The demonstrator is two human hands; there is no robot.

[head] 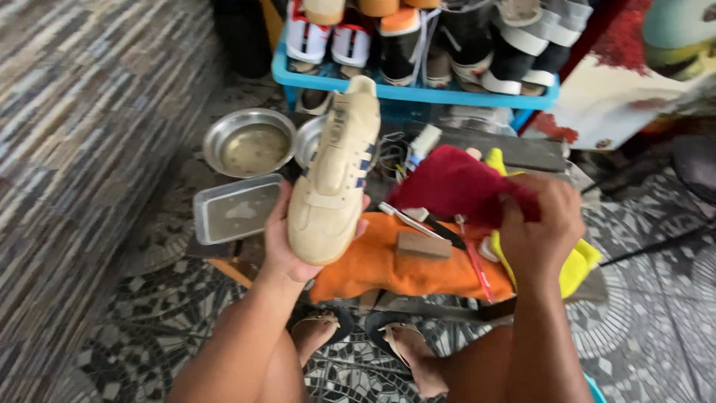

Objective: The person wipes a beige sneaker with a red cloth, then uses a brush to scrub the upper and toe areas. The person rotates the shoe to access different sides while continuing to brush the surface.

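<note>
So I've got the blue shoe rack [418, 93] up front, loaded with pairs. Below it the orange cloth [388, 269] is spread out with a brown block [422, 245] on top, and a round metal bowl [250, 142] plus a clear plastic tub [237, 207] sit off to the side. My left hand [287, 242] is wrapped under the beige sneaker [335, 172], toe toward me. My right hand [541, 224] has its fingers pinched tight on a dark red rag [455, 183], just beside the shoe.
</note>
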